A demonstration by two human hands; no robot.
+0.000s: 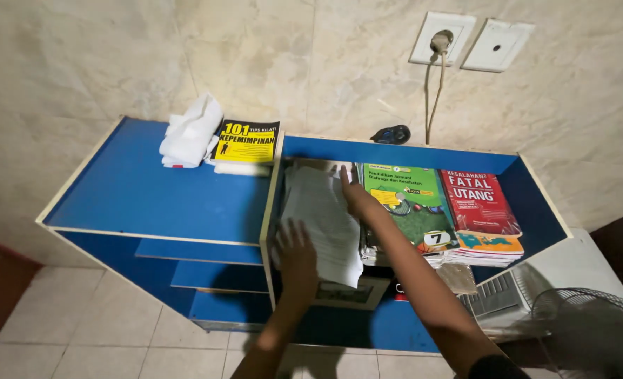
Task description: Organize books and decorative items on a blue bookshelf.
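A blue shelf unit stands against a marbled wall. In its open right compartment, my left hand lies flat on the lower part of a stack of white papers. My right hand presses against the stack's upper right edge, between the papers and a green book. Both hands touch the stack with fingers spread. A red book lies on a pile right of the green one.
A yellow-and-black book and a folded white cloth lie on the shelf top at the back. A small dark object sits on the back edge below wall sockets. A fan stands at lower right.
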